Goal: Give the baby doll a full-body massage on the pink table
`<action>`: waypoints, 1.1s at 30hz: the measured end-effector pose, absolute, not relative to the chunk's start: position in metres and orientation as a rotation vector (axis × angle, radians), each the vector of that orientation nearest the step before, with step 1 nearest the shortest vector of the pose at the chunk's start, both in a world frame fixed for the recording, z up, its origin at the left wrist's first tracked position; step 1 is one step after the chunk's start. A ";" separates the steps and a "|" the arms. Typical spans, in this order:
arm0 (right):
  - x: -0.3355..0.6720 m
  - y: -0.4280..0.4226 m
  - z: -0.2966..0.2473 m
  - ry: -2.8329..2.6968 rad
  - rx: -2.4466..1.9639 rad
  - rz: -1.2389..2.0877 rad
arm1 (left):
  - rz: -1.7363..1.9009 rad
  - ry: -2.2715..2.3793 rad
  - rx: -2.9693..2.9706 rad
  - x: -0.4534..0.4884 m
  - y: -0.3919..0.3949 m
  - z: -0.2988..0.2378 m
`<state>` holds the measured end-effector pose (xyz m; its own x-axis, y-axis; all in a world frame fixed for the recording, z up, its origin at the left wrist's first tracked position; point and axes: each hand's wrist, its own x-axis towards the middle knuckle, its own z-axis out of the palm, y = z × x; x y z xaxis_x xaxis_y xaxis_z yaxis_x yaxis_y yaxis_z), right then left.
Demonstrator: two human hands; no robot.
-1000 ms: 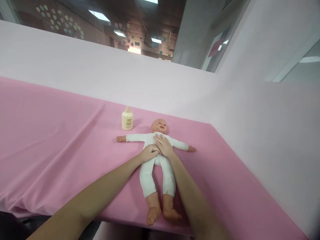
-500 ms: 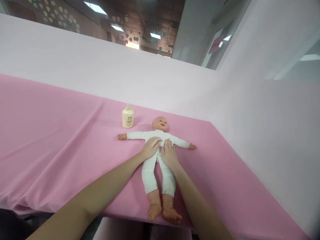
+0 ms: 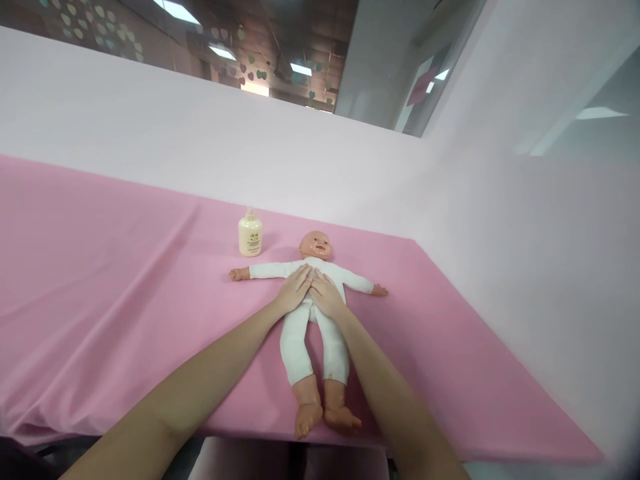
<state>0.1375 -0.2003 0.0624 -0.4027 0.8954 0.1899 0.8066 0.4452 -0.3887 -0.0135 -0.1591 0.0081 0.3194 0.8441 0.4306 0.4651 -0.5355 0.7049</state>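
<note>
A baby doll (image 3: 295, 343) with a white cloth body lies on its back, head toward the wall and bare feet toward me. Its arms stretch out to both sides. My left hand (image 3: 295, 291) rests flat on the doll's belly and chest, fingers extended toward its neck. Beside it, my right hand (image 3: 326, 293) lies flat on the same part of the torso, the fingertips of both hands close together. Neither hand grips anything; the palms are hidden against the cloth.
A cream pump bottle (image 3: 250, 235) stands upright past the doll's outstretched arm on the left. Pink cloth (image 3: 125, 280) covers the table, with folds at the left. A white wall (image 3: 210, 143) with a window (image 3: 280, 40) rises behind; another wall borders the right.
My right hand has slid inward and up the torso, now close against my left hand, which has also moved slightly up. The view has shifted a little; the doll and bottle stay put.
</note>
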 end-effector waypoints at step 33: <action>0.144 -0.194 0.063 -2.020 -1.777 0.258 | 0.795 1.531 2.261 -0.024 -0.158 0.014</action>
